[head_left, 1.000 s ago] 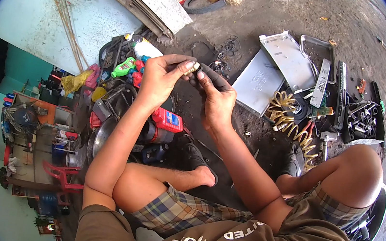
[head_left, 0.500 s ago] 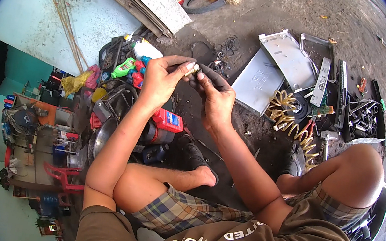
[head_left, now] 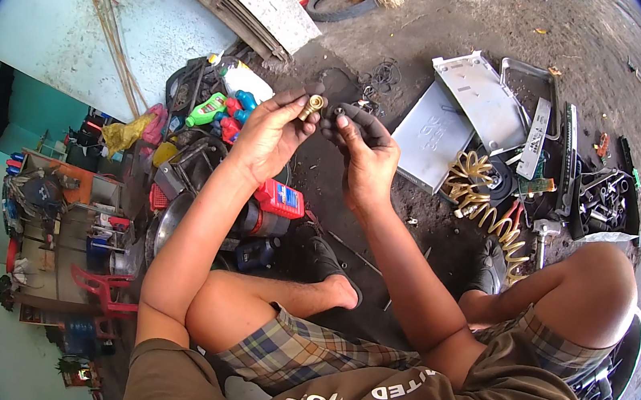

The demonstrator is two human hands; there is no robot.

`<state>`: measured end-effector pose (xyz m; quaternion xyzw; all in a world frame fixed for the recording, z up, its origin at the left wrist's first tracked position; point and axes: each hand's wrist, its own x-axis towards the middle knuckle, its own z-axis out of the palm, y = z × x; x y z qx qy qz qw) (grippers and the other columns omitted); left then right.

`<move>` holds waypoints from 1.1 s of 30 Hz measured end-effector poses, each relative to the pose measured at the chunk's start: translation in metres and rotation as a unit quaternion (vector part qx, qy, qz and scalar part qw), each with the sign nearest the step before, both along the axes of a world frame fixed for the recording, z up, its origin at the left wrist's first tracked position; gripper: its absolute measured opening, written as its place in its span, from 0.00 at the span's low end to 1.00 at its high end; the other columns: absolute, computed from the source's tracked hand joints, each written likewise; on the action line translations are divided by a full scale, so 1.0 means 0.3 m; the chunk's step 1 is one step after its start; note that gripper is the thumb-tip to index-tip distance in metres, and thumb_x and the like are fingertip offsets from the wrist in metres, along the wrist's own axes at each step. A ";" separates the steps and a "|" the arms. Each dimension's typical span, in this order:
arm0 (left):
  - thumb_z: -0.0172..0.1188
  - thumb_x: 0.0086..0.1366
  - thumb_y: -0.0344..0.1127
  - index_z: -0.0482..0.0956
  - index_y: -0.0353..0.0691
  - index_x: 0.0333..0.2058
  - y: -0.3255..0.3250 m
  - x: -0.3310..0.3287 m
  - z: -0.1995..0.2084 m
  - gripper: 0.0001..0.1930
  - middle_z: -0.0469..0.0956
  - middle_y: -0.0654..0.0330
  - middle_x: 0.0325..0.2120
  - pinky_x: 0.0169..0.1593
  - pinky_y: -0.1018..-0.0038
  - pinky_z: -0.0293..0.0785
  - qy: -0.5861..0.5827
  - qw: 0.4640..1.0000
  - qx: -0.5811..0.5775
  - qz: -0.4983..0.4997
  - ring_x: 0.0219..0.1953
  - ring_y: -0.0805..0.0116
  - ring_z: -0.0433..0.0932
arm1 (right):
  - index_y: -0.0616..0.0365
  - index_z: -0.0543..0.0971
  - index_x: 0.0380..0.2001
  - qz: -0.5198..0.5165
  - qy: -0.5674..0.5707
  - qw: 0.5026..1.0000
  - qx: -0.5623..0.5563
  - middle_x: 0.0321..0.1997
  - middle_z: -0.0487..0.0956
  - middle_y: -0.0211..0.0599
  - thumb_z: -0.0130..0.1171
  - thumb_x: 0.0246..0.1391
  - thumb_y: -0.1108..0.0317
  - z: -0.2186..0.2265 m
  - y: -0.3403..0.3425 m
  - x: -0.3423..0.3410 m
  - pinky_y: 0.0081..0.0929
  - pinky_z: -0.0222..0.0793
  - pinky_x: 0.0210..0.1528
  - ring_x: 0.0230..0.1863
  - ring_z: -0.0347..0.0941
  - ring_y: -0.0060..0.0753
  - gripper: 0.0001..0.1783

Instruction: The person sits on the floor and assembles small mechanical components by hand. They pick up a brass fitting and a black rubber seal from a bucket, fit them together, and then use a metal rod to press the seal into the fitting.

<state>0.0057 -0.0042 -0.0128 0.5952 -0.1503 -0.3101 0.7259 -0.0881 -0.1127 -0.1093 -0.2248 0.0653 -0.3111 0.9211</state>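
Note:
Between the thumb and fingers of my left hand [head_left: 268,138] is a small brass fitting [head_left: 312,107], its round open end turned toward me. My right hand [head_left: 368,156] pinches a small dark round piece [head_left: 339,112], too small to name. A narrow gap separates the two pieces. Both hands are raised in front of me above the dark ground, and their fingertips look blackened.
To the right lie grey metal covers [head_left: 436,134], a coiled yellowish hose [head_left: 473,176], a hammer [head_left: 545,229] and a black tray [head_left: 604,229] of sockets and wrenches. On the left are a red bottle [head_left: 282,200], a green bottle [head_left: 207,111] and a dark bottle [head_left: 257,253].
My hands have moved slightly apart, and the dark piece is now separate from the brass fitting. The fitting has turned so that its round opening shows.

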 end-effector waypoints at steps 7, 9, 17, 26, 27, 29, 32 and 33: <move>0.67 0.72 0.33 0.85 0.33 0.48 -0.016 -0.009 0.021 0.11 0.86 0.60 0.40 0.38 0.79 0.76 0.006 1.000 0.020 -0.009 0.34 0.75 0.79 | 0.70 0.82 0.52 -0.009 -0.006 0.999 -0.034 0.46 0.87 0.44 0.67 0.65 0.75 0.002 -0.003 -0.004 0.32 0.83 0.54 0.45 0.86 0.33 0.14; 0.69 0.70 0.33 0.86 0.33 0.46 -0.041 -0.050 0.008 0.10 0.86 0.62 0.37 0.36 0.81 0.74 -0.213 0.971 0.104 -0.006 0.31 0.77 0.78 | 0.70 0.82 0.51 -0.020 -0.001 0.998 -0.052 0.46 0.87 0.43 0.67 0.64 0.75 -0.001 -0.001 -0.004 0.31 0.83 0.54 0.45 0.85 0.32 0.14; 0.68 0.72 0.33 0.87 0.32 0.42 -0.050 -0.065 0.018 0.09 0.85 0.64 0.32 0.40 0.79 0.75 -0.383 0.901 0.203 -0.032 0.34 0.81 0.78 | 0.69 0.86 0.49 -0.060 0.046 0.992 -0.099 0.43 0.88 0.38 0.70 0.61 0.77 0.007 0.004 -0.013 0.24 0.79 0.50 0.43 0.82 0.24 0.14; 0.61 0.76 0.36 0.82 0.40 0.46 -0.042 -0.063 -0.016 0.08 0.83 0.66 0.38 0.37 0.79 0.68 -0.142 0.986 0.087 -0.019 0.36 0.79 0.76 | 0.66 0.82 0.42 -0.093 0.045 0.988 -0.116 0.38 0.86 0.32 0.71 0.60 0.78 0.004 0.008 -0.007 0.22 0.77 0.46 0.40 0.80 0.19 0.09; 0.61 0.77 0.37 0.81 0.41 0.47 -0.034 -0.054 -0.017 0.08 0.82 0.66 0.39 0.38 0.77 0.69 -0.114 0.990 0.081 -0.021 0.38 0.78 0.76 | 0.65 0.82 0.41 -0.093 0.050 0.987 -0.124 0.37 0.86 0.31 0.71 0.60 0.78 0.002 0.007 -0.006 0.22 0.77 0.45 0.40 0.80 0.19 0.08; 0.59 0.78 0.38 0.80 0.42 0.46 -0.025 -0.048 -0.015 0.08 0.82 0.66 0.39 0.40 0.75 0.70 -0.063 0.995 0.071 -0.024 0.40 0.76 0.77 | 0.64 0.82 0.40 -0.094 0.062 0.984 -0.141 0.36 0.85 0.30 0.71 0.61 0.78 0.002 0.001 -0.008 0.21 0.77 0.44 0.39 0.80 0.18 0.08; 0.59 0.78 0.38 0.80 0.42 0.46 -0.020 -0.048 -0.014 0.07 0.82 0.65 0.38 0.43 0.72 0.72 -0.017 0.998 0.063 -0.022 0.42 0.74 0.78 | 0.64 0.82 0.41 -0.106 0.079 0.977 -0.168 0.35 0.84 0.30 0.70 0.61 0.77 0.005 0.002 -0.014 0.20 0.76 0.43 0.38 0.79 0.17 0.08; 0.58 0.78 0.38 0.80 0.42 0.46 -0.020 -0.045 -0.025 0.07 0.82 0.64 0.38 0.43 0.71 0.73 -0.015 0.998 0.063 -0.015 0.42 0.73 0.78 | 0.64 0.82 0.41 -0.114 0.086 0.973 -0.179 0.35 0.84 0.30 0.70 0.61 0.77 0.006 0.008 -0.016 0.20 0.76 0.43 0.38 0.79 0.17 0.08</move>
